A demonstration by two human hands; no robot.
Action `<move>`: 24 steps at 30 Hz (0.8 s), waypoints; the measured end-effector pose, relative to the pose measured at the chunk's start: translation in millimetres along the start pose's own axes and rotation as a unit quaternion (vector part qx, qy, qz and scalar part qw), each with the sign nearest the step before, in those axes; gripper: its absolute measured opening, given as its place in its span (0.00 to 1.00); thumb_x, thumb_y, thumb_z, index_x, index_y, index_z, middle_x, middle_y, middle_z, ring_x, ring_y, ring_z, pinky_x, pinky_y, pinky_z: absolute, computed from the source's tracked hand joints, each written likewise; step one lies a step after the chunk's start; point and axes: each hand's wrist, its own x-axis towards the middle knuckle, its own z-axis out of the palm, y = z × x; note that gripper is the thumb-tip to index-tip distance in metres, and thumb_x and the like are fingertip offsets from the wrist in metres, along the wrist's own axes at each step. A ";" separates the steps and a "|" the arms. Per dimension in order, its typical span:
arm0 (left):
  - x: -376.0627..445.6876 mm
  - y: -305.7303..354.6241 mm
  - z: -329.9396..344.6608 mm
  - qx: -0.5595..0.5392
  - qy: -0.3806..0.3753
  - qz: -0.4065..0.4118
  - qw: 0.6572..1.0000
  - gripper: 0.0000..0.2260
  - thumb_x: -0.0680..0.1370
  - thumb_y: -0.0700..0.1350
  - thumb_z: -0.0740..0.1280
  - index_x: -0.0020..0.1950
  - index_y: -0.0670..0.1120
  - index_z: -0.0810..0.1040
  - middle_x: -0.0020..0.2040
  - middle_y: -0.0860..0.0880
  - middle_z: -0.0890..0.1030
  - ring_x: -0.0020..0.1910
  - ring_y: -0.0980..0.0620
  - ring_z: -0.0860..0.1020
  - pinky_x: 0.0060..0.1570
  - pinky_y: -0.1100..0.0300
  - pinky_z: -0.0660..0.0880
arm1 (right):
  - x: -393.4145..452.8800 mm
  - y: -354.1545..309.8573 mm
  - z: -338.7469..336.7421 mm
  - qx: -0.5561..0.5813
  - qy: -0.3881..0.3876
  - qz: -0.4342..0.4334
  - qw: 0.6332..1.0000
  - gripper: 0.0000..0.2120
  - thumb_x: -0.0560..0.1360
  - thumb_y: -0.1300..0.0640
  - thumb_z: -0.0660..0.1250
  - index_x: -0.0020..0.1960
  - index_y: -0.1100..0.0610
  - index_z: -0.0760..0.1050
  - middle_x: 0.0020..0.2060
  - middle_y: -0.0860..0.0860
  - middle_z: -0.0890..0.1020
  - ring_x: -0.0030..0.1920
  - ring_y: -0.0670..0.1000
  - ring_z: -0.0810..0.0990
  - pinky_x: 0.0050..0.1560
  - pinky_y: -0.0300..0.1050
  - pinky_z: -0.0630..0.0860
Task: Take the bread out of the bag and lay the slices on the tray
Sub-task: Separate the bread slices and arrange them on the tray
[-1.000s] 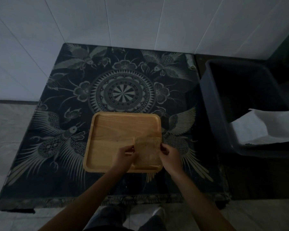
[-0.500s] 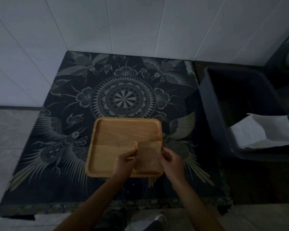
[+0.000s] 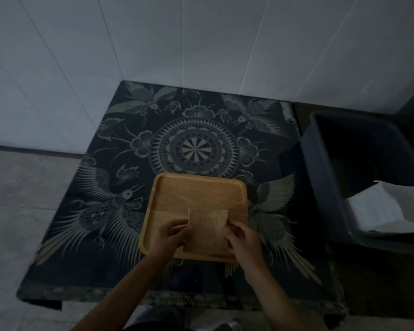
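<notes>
**Bread slice held at the tray's near right corner**

A wooden tray is lying on a dark patterned cloth. The bread slice is sitting at the tray's 5 o'clock corner. The left hand is pinching its 9 o'clock edge; the right hand is pinching its 3 o'clock edge. At 3 o'clock of the tray, a dark bin is holding white paper. No writing is legible.
</notes>
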 end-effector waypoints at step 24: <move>23.1 3.1 -102.9 0.249 0.117 0.033 0.961 0.12 0.74 0.44 0.75 0.57 0.48 0.85 0.46 0.54 0.86 0.46 0.60 0.83 0.44 0.64 0.80 | 34.2 7.8 125.7 -0.171 -0.026 0.024 0.985 0.11 0.80 0.55 0.68 0.62 0.55 0.77 0.45 0.41 0.78 0.44 0.38 0.77 0.42 0.34 0.73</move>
